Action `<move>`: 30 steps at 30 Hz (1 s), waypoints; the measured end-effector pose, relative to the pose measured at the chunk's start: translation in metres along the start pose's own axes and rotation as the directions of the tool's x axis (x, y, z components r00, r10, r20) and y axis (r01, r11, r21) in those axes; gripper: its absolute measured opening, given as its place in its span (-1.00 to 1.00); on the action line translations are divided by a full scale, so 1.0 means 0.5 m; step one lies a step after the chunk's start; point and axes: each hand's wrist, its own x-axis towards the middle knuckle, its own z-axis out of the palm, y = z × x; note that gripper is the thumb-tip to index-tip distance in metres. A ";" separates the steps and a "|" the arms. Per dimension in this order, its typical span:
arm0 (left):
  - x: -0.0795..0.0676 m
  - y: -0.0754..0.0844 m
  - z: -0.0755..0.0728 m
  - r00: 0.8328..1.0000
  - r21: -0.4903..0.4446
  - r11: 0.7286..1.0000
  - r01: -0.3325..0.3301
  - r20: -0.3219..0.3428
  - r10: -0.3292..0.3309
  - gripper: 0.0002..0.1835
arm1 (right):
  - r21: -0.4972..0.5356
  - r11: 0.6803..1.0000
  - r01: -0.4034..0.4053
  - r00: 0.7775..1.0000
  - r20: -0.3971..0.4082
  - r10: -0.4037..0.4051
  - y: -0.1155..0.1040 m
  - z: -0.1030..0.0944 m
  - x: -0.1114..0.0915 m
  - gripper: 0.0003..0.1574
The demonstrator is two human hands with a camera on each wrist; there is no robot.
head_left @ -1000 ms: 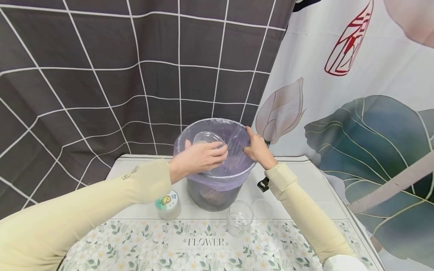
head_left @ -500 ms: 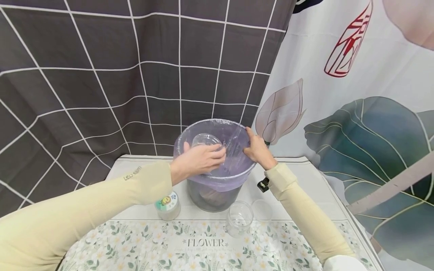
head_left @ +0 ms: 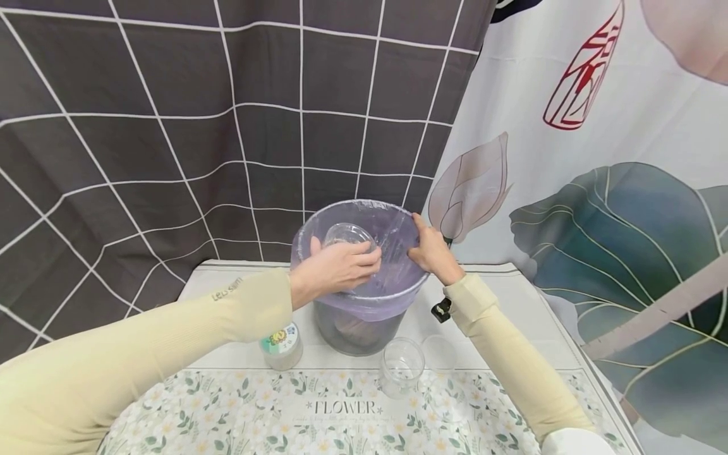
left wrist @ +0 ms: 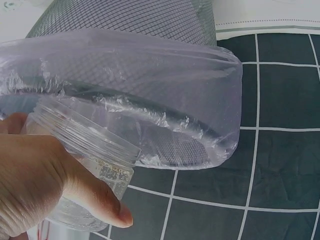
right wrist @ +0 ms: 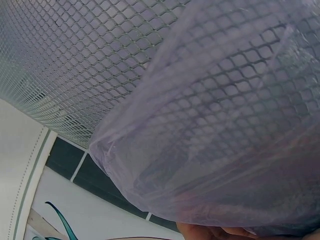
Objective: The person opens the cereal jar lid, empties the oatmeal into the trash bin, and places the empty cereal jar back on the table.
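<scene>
My left hand (head_left: 341, 268) grips a clear, transparent jar (head_left: 348, 235) over the mouth of a bin. In the left wrist view the jar (left wrist: 75, 132) is tilted, its threaded open mouth at the bin's rim and the thumb along its side. The bin (head_left: 355, 332) is dark mesh, lined with a thin purple plastic bag (head_left: 392, 281) folded over its rim. On the right, my right hand (head_left: 433, 249) holds the bag-covered rim, thumb inside. The right wrist view shows mostly bag (right wrist: 165, 170) and mesh (right wrist: 100, 60), with only a few fingertips (right wrist: 200, 231) at the bottom edge.
Left of the bin stands a small tub (head_left: 282, 349) with a green and white printed lid. In front are a clear open jar (head_left: 402, 370) and a clear round lid (head_left: 440, 352). A flowered cloth (head_left: 227, 411) covers the table front; a dark grid curtain (head_left: 261, 145) hangs behind.
My left hand and the jar dip slightly left, then return a little right. The right hand keeps its place on the rim.
</scene>
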 end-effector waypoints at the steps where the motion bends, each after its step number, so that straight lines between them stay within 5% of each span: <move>1: 0.000 -0.001 -0.001 1.000 0.002 1.000 -0.003 0.003 0.003 0.10 | 0.000 1.000 0.001 1.000 0.001 -0.001 0.000 0.000 -0.001 0.06; 19: -0.002 -0.009 -0.004 0.996 0.002 0.999 -0.033 0.086 0.033 0.20 | 0.009 1.000 0.009 1.000 0.002 -0.009 -0.001 0.001 0.000 0.07; 30: -0.006 0.002 -0.002 0.993 0.018 1.000 0.023 0.116 -0.025 0.20 | 0.005 1.000 -0.004 1.000 0.014 0.004 0.000 0.001 0.000 0.07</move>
